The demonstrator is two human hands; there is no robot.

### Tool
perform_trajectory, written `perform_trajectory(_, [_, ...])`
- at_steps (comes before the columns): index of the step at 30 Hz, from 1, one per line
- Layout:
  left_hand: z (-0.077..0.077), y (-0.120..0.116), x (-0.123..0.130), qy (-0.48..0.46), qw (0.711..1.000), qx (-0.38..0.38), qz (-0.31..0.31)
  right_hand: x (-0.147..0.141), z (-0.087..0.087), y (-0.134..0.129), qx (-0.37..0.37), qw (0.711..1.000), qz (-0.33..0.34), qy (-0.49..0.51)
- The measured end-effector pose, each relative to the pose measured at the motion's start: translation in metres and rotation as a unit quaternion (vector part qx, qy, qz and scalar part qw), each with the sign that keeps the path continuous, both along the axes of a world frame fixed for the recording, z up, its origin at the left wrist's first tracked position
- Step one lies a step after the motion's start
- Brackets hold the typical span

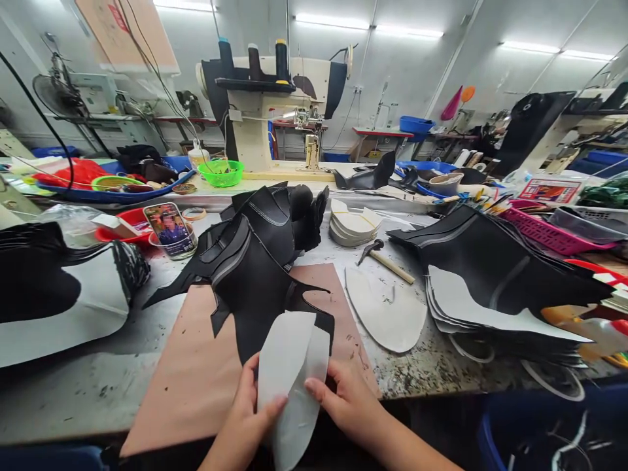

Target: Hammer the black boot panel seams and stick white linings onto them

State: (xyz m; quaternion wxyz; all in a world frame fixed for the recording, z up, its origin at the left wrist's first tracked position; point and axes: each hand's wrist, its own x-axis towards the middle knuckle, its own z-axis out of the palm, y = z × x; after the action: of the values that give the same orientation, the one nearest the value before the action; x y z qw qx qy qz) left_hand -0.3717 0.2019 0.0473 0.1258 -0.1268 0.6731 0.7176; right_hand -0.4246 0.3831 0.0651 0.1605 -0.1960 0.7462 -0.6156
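My left hand [255, 399] grips the left edge of a white curved shoe-upper piece [284, 356], thumb on its face and fingers behind. On its right edge my right hand [346, 392] holds the same piece, thumb pressed on the front. The piece is bent, with one white flap lying over a more translucent part, and it hangs over the table's near edge. Just beyond it, black leather upper pieces [260, 275] lie in a loose pile on a pinkish-brown sheet [196, 379]. Fingers behind the white piece are partly hidden.
A hammer [387, 263] lies right of the pile, near a pale rounded board [387, 311] and stacked white pieces [353, 222]. Black-and-white piece stacks stand at left [63, 294] and right [490, 281]. A phone [170, 230] leans left; a sewing machine [275, 104] stands behind.
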Motion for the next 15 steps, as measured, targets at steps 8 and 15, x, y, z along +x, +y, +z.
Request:
perform_trajectory(8, [0.006, -0.005, 0.003, 0.016, 0.996, 0.09, -0.011, -0.001, 0.018, -0.001, 0.161, 0.983, 0.009, 0.088])
perform_trajectory(15, [0.008, -0.006, -0.004, 0.017, 0.997, 0.041, 0.063, -0.002, 0.018, -0.001, 0.069, 0.994, 0.075, 0.045])
